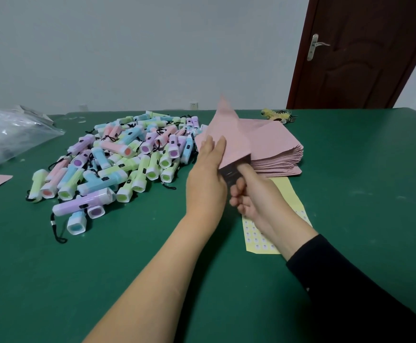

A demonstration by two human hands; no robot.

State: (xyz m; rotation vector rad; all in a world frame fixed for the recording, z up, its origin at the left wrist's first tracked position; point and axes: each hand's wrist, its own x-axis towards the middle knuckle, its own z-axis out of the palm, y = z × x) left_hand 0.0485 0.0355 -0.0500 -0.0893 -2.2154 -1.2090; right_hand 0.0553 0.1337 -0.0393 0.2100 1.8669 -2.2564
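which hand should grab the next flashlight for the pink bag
Probably left: the left hand is beside the flashlight pile, while the right hand grips the pink bag at its mouth, farther away.

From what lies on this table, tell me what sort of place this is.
Likely a small packing workroom: a heap of pastel torches on the green table, a stack of pink bags beside it, and a sticker sheet; one bag is held up.

The left forearm (152, 273) is bare, while a black long sleeve (350, 288) covers the right forearm.
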